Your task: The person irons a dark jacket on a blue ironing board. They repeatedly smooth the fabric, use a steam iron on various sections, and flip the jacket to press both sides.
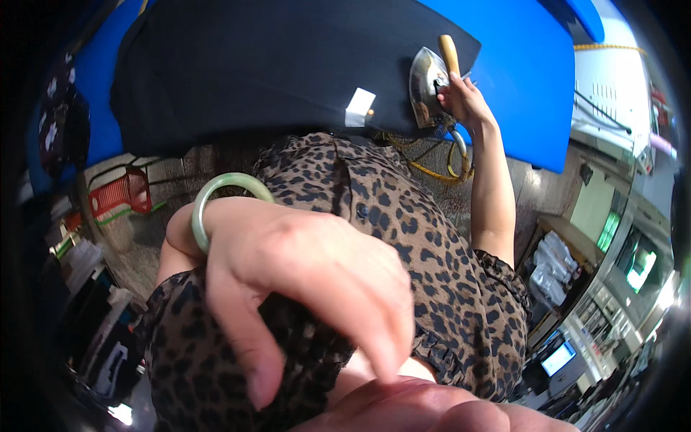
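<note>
Iron (423, 90) rests on black cloth (266, 65). Right hand (469, 104): fingers bent against the near end of the iron's wooden handle (448, 54); from where I stand, cannot tell whether the grip is fully closed. Left hand (309, 266), green bangle (230, 181) at wrist, raised well apart from the iron, near the face; thumb and fingers spread apart. White card (358, 108), just left of the iron: orange spot; any print too small to read. Blue surface (536, 93) extends right of the iron.

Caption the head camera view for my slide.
Right hand on a wooden-handled iron over black cloth; left hand, with a pale green bangle at the wrist, raised near the face.
</note>
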`<state>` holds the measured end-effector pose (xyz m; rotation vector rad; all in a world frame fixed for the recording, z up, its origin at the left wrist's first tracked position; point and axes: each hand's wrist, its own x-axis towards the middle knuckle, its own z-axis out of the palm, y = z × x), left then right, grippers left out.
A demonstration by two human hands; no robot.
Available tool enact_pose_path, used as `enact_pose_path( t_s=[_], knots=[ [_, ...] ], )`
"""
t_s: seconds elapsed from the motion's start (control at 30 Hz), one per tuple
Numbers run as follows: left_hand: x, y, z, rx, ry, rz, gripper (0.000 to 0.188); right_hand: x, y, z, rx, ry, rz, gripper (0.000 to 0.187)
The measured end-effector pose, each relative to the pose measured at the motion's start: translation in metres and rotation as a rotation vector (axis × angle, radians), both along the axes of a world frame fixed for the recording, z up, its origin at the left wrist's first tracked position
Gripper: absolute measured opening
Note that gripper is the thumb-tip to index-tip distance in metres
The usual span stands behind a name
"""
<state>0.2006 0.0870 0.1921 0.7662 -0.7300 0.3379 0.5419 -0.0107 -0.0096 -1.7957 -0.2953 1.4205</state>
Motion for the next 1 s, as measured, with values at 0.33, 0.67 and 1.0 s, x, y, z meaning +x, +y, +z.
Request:
enact_pose_path(
  t_s=[0.33, 0.67, 1.0],
  knots=[
    [0.028, -0.043, -0.003, -0.004, -0.086, 0.278, 0.053, -0.04, 0.035, 0.0, -0.074, -0.287, 0.775, 0.095],
    [0.09, -0.08, -0.01, -0.043, -0.21, 0.545, 0.036, -0.102, 0.092, -0.003, -0.098, -0.373, 1.253, 0.056],
    [0.041, -0.045, -0.128, 0.39, 0.795, 1.621, 0.024, 0.01, 0.036, 0.036, -0.125, -0.629, 1.008, 0.047]
  ],
)
